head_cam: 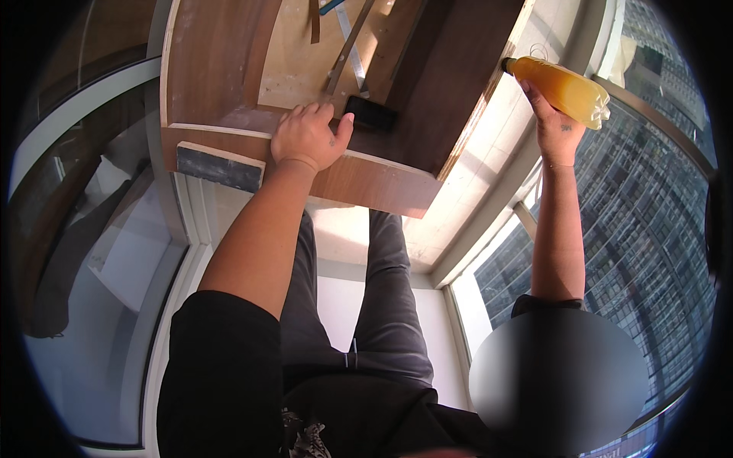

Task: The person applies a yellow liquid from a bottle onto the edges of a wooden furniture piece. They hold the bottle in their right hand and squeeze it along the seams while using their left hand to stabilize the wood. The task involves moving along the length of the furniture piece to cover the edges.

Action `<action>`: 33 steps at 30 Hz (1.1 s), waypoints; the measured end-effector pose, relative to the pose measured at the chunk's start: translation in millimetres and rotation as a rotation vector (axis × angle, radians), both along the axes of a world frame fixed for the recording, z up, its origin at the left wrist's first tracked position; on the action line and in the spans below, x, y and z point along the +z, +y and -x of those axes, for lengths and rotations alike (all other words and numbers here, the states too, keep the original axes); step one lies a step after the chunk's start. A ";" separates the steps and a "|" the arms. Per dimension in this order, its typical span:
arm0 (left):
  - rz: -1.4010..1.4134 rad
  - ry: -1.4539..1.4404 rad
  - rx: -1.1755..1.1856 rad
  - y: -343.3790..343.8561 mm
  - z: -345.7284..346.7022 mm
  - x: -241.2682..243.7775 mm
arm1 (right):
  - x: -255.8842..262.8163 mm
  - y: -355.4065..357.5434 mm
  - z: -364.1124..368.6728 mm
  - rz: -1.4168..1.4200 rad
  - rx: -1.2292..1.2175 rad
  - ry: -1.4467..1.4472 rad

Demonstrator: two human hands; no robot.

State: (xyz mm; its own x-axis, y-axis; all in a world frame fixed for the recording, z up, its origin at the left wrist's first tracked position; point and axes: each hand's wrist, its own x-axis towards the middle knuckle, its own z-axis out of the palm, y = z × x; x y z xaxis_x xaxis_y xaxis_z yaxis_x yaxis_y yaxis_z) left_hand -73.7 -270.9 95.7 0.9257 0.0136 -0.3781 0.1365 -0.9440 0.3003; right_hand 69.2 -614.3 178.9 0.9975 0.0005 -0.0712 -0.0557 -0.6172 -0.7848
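In my right hand [552, 120] is a clear plastic bottle [558, 89] of orange-yellow liquid, tilted, its dark cap pointing left toward the edge of a wooden cabinet. My left hand [309, 134] rests on the near edge of that open wooden cabinet box [372, 186], with the thumb apart from the fingers; nothing is seen in its grasp, though the palm is hidden. Just right of its fingertips, a black rectangular object [371, 112] lies inside the box. A dark-faced block with a wooden edge [219, 166] sits against the box's near side, left of my left wrist.
Inside the box are a metal ruler or strip [350, 48], a narrow wooden strip [345, 57] and a blue-handled item [330, 6]. Framed glass [91, 366] stands on the left, a large window [641, 229] on the right. My legs are below the box.
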 end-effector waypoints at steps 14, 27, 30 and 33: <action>0.006 -0.039 0.007 1.7 2.7 -3.2 | 7.0 4.6 17.6 -0.019 0.015 0.172; -0.005 -0.042 0.007 0.7 2.1 -2.9 | -5.1 -2.5 -18.9 0.088 0.046 0.021; -0.002 -0.045 0.017 1.1 3.2 -3.4 | -0.6 1.0 -4.8 0.084 0.126 0.051; -0.001 -0.043 0.017 1.7 4.1 -4.7 | -1.0 1.0 12.7 0.089 0.195 0.020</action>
State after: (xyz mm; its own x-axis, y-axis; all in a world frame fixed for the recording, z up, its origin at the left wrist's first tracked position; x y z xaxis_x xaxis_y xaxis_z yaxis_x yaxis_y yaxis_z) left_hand -77.8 -269.2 91.0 0.9407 0.0301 -0.3378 0.1397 -0.9420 0.3051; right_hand 56.4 -613.3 177.9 0.9775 0.1860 -0.0996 0.0563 -0.6847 -0.7266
